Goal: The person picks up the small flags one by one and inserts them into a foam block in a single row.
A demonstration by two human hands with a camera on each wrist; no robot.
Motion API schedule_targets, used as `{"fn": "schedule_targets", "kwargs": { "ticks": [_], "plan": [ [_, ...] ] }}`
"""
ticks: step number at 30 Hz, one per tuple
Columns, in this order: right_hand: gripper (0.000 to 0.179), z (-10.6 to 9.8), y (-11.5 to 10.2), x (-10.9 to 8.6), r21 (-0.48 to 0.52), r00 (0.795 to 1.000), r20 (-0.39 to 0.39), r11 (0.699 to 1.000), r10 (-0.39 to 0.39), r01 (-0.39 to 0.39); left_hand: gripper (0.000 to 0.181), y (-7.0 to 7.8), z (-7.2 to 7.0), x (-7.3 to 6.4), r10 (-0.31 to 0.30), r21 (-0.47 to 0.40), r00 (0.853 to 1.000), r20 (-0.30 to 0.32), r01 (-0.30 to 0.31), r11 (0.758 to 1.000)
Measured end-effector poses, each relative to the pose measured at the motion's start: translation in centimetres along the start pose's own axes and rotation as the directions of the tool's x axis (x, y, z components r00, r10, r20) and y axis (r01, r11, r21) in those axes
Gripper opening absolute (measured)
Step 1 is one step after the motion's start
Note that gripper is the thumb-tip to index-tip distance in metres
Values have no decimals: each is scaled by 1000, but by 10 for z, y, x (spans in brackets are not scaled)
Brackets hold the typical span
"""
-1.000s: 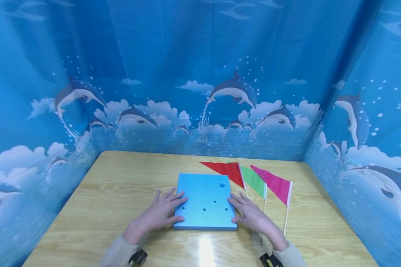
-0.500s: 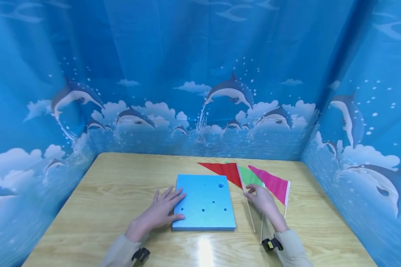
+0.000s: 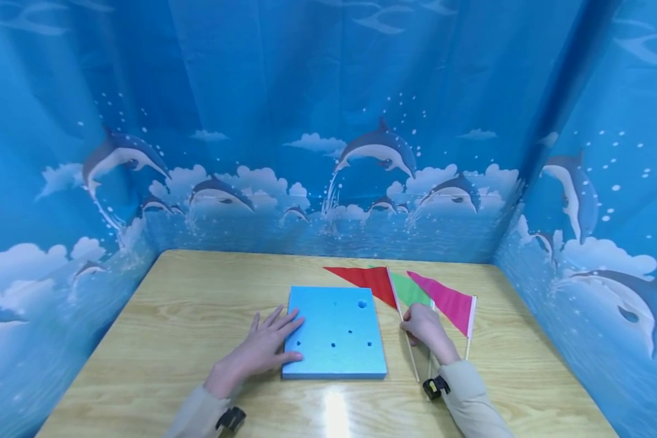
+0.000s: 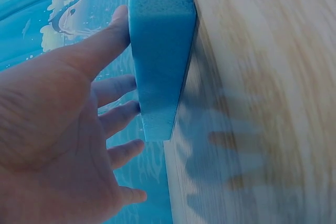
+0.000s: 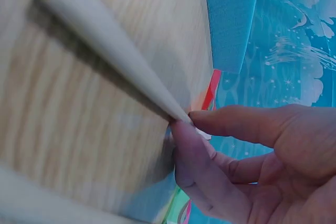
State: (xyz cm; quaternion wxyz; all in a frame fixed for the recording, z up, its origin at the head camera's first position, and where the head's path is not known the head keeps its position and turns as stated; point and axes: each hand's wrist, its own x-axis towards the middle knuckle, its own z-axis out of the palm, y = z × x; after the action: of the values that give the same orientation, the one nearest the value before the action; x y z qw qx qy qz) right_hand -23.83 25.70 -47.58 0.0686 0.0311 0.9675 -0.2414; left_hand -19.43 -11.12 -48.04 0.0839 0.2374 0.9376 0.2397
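Observation:
A blue foam block [image 3: 334,328] with several holes in its top lies flat on the table. My left hand [image 3: 263,347] rests on its left edge, fingers spread; the left wrist view shows the thumb and fingertips touching the block's [image 4: 160,51] upper face. To the right, my right hand [image 3: 426,328] pinches the wooden stick [image 5: 121,56] of the red pennant flag [image 3: 369,281] between thumb and fingers, just below the cloth. A green flag [image 3: 410,291] lies partly hidden behind that hand, and a pink flag [image 3: 446,304] is beside it.
The wooden table [image 3: 197,304] is bounded by a dolphin-print blue curtain [image 3: 285,121] at the back and both sides. In the right wrist view, another stick [image 5: 47,203] runs along the lower left on the tabletop.
My right hand has left the block's right edge, moved right to the flags and taken the red flag's stick between its fingers. The left hand keeps its place on the block.

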Motion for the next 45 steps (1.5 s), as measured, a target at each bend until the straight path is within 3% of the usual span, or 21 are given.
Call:
{"fn": "schedule_targets", "kwargs": {
  "ticks": [9,14,19,23,27,31,36,42,45],
  "plan": [
    [8,2,4,1,-20,996,-90,1000,14,-15,76,1,0,0,6,-5,1000,-7,-6,1000],
    [8,2,5,1,-80,988,-145,996,-44,32,76,0,1,0,8,-9,1000,-10,-8,1000],
    [10,0,4,-1,-64,989,-139,997,-57,48,76,-1,1,-1,15,-16,1000,-9,-15,1000],
    [5,-6,4,-4,-17,991,-129,999,-47,45,76,-1,1,-1,14,-21,1000,-9,-14,1000],
    [12,-10,6,-5,162,996,-88,987,2,13,76,-2,1,-1,14,-18,1000,-9,-15,1000],
    [21,-12,8,-5,383,997,-44,923,60,-39,76,-3,1,-1,35,-22,999,-15,-36,999],
    [29,-14,9,-5,586,998,-37,810,55,-23,76,-3,0,-1,46,-25,999,-18,-46,999],
    [41,-14,10,-6,757,1000,6,654,4,-7,76,-3,1,-2,42,-16,999,-18,-42,999],
    [44,-14,8,-7,790,1000,10,613,8,-13,76,-2,1,-3,42,-15,999,-17,-42,999]
  ]
}}
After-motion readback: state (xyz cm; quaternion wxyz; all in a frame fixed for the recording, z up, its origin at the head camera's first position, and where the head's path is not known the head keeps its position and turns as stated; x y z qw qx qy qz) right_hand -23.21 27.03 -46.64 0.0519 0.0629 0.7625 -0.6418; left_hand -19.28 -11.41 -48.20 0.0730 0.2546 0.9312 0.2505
